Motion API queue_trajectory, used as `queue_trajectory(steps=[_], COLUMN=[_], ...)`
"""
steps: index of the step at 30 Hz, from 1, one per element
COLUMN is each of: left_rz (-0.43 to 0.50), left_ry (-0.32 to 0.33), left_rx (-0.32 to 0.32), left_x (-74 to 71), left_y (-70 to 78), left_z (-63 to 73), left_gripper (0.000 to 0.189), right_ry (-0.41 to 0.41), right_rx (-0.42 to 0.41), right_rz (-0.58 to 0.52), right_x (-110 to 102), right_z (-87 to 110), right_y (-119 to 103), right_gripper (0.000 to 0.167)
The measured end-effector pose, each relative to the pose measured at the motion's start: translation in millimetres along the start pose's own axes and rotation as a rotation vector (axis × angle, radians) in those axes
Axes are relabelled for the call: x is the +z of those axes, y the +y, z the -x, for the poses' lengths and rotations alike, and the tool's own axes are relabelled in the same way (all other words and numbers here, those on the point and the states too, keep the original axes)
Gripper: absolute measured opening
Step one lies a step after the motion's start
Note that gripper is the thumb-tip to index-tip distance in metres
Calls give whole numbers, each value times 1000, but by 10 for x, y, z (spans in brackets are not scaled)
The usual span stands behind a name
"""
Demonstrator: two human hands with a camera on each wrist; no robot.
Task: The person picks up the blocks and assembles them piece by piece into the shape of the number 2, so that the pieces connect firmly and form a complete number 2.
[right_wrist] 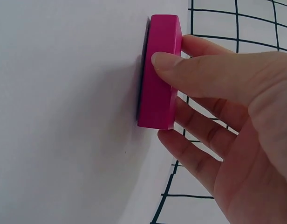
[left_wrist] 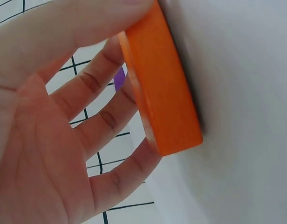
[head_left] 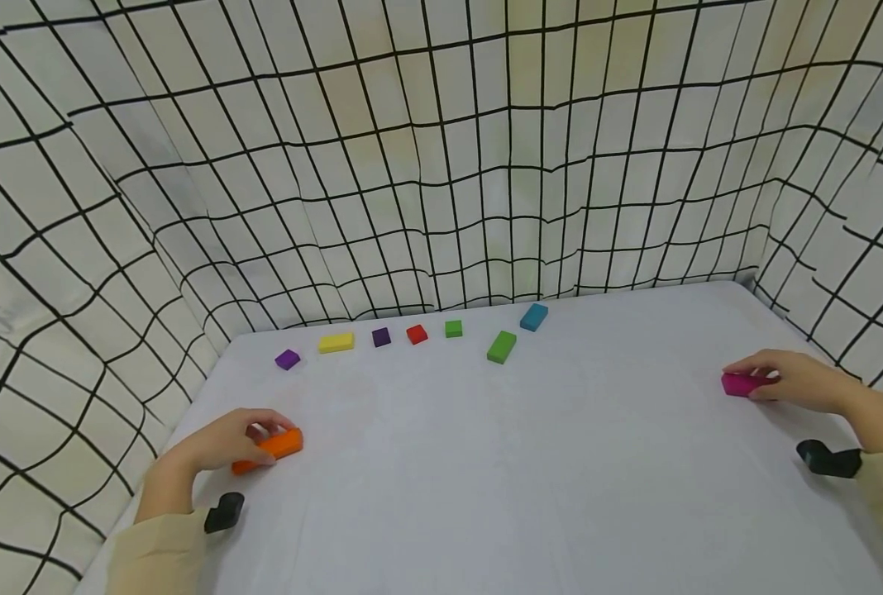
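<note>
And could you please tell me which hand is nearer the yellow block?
Left. The left hand is in front and to the left of the yellow block; the right hand is far to its right.

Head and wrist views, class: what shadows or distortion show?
Left wrist: a dark shadow edges the orange block; right wrist: a broad, soft shadow spreads left of the pink block; head: lines on the gridded backdrop bow, cause unclear.
</note>
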State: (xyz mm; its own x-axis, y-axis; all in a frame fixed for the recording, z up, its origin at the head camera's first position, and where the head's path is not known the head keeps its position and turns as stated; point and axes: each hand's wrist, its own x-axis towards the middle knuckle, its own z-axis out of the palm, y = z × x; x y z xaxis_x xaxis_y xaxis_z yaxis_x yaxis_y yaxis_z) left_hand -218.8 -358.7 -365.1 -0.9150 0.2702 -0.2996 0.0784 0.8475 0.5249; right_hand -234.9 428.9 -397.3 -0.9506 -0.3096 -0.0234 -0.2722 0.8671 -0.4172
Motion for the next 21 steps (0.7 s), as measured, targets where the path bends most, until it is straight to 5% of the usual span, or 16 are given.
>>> queue_trajectory(steps=[21], left_rz=[-17], left_ry=[6], left_rx=[93], left_x=[58], left_y=[206], left_z=[-83], left_gripper=[38], right_ry=[-10], right_rx=[-75], right_rz=[0], right_x=[35], right_z=[-100], right_y=[-261], right_gripper=[36])
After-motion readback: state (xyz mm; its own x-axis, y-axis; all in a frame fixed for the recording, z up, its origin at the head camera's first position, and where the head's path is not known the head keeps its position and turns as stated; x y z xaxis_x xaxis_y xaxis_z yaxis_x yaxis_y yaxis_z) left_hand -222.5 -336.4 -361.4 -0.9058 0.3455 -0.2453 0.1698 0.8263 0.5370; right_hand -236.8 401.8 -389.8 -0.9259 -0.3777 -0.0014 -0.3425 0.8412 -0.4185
